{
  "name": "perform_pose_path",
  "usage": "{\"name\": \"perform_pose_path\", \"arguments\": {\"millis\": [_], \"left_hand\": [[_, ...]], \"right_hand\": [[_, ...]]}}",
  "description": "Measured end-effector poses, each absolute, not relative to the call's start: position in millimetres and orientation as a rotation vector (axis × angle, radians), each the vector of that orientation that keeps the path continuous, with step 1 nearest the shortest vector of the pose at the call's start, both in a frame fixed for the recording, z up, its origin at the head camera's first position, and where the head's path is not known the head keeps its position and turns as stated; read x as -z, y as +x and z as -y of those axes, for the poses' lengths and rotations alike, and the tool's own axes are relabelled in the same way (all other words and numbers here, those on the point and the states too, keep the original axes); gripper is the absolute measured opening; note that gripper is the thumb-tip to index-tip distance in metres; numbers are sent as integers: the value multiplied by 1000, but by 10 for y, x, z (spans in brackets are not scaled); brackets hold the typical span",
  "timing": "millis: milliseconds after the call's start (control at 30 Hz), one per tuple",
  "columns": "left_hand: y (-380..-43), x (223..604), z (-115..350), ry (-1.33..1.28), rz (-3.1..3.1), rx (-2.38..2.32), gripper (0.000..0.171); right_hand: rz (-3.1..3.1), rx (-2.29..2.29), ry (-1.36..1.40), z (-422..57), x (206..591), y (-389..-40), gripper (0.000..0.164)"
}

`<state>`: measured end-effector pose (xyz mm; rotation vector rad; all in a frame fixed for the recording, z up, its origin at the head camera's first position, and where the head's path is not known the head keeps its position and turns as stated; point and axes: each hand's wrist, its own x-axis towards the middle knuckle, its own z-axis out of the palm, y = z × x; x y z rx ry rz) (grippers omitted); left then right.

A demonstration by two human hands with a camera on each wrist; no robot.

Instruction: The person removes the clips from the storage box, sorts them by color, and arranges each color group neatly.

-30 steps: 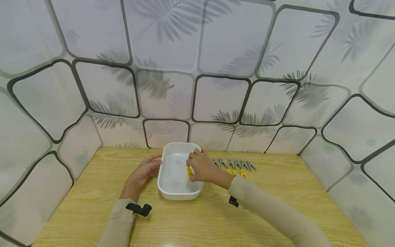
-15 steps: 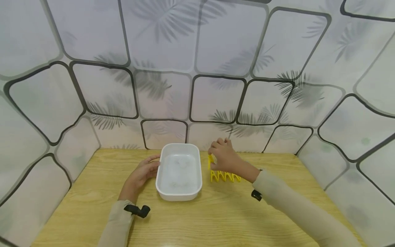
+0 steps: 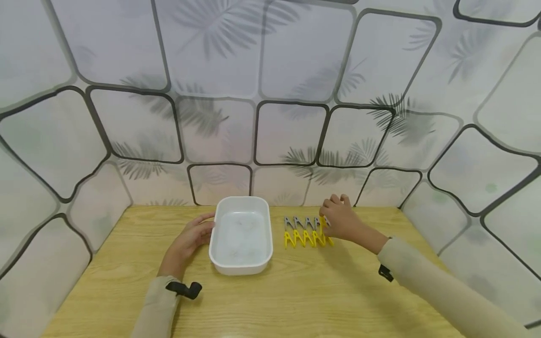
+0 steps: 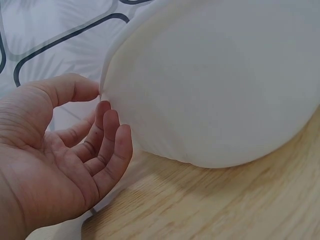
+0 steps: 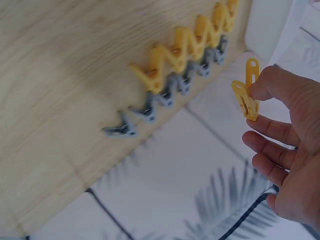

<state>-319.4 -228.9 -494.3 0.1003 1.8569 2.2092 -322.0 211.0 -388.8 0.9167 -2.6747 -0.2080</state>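
A white plastic tub (image 3: 241, 270) stands on the wooden table, its inside showing only bare bottom. My left hand (image 3: 186, 242) is at its left side; in the left wrist view the thumb and fingers (image 4: 112, 122) pinch the rim. In the right wrist view, a yellow clothespin (image 5: 246, 102) is pinched between thumb and forefinger of my right hand (image 5: 295, 120). That hand is raised over the right end of two rows of clothespins. Yellow clothespins (image 3: 298, 238) form the nearer row, grey clothespins (image 3: 298, 222) the farther one, partly hidden by the hand.
The wooden table (image 3: 270, 305) ends at a patterned wall covering (image 3: 291, 131) close behind the clothespins and tub. More of the covering rises at both sides. A black wrist mount (image 3: 184, 289) is on the left sleeve.
My right hand, with the yellow clothespin, has moved right from over the tub to the right end of the rows. The left hand stays at the tub. The head view has shifted slightly.
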Motion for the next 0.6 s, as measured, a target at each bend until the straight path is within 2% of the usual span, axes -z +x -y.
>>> {"name": "perform_pose_path", "arguments": {"millis": [333, 600], "left_hand": [[-3197, 4927, 2282, 114, -1853, -2207, 59], [-3209, 4937, 2278, 96, -1853, -2207, 58]], "right_hand": [[2727, 150, 867, -2555, 4194, -3301, 24], [2757, 55, 877, -2715, 4429, -3341, 25]]}}
